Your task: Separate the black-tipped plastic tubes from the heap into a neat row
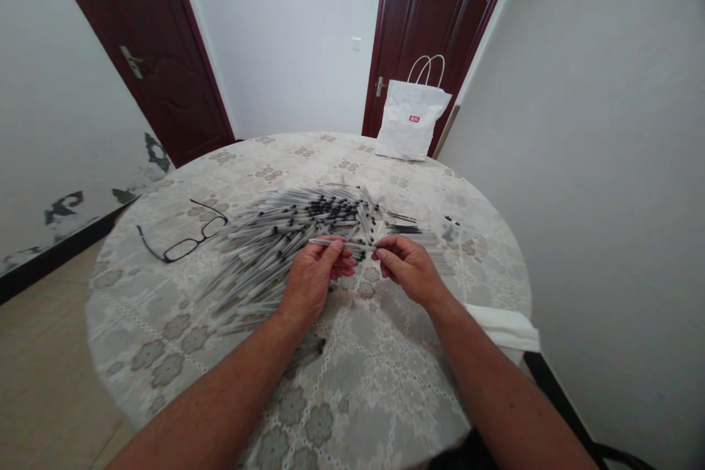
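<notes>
A slim grey pen [352,244] is held level above the table, between both hands. My left hand [319,268] is closed around its left part, with thumb and fingers on the barrel. At the pen's right end, my right hand [405,261] pinches with thumb and forefinger; what lies under those fingertips is too small to tell. Just beyond and left of my hands spreads a large pile of similar grey pens [258,250], many with black ends. To the right, beyond my right hand, lie several thin black sticks [404,228].
Folding eyeglasses [187,242] lie opened at the left of the round, cloth-covered table [380,382]. A white paper bag [410,121] stands at the back right. Small black pieces [452,220] and a folded white cloth or paper [504,328] are on the right side.
</notes>
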Demonstrator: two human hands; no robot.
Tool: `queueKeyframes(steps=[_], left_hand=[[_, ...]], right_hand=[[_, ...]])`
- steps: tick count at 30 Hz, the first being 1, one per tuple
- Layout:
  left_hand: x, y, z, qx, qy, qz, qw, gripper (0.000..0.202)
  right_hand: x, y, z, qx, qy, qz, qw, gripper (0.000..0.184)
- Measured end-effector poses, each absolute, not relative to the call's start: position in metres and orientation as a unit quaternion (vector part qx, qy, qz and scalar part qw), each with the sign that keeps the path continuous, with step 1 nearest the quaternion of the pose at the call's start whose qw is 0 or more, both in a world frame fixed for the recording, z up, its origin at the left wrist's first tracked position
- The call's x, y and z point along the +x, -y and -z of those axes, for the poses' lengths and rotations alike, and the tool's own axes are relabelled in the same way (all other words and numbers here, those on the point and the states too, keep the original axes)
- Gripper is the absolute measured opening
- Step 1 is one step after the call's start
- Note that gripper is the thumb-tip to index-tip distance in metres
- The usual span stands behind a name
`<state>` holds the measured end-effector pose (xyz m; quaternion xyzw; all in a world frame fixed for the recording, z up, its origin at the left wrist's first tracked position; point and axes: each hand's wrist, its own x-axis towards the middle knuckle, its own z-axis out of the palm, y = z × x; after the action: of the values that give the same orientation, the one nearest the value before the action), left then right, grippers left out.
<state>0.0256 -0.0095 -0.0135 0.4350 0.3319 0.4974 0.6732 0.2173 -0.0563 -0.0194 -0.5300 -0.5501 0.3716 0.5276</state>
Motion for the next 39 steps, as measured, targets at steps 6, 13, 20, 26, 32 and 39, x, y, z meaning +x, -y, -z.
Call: queueKeyframes(steps=[6,13,20,26,32,39], left_hand=[[0.025,0.009,0.011,0.416,-0.331,-0.508,0.678,0.038],[0.026,0.006,0.012,0.386,-0.312,-0.540,0.680,0.036],[0.025,0.005,0.008,0.326,-0.255,-0.550,0.726,0.031],[0.025,0.005,0.008,0.337,-0.252,-0.535,0.732,0.030],[0.027,0.005,0.015,0.362,-0.258,-0.521,0.729,0.029],[0.028,0.005,0.021,0.417,-0.291,-0.506,0.697,0.030]], right_hand=[[0.217,0.057,0.018,-0.526,0.539,-0.356,0.553,0.020],[0.220,0.059,0.012,-0.520,0.527,-0.375,0.558,0.016],[0.223,0.061,0.009,-0.532,0.594,-0.376,0.472,0.012],[0.275,0.053,0.001,-0.649,0.517,-0.176,0.530,0.024],[0.326,0.050,0.001,-0.647,0.376,-0.083,0.659,0.067],[0.270,0.059,-0.003,-0.606,0.551,-0.243,0.520,0.033]])
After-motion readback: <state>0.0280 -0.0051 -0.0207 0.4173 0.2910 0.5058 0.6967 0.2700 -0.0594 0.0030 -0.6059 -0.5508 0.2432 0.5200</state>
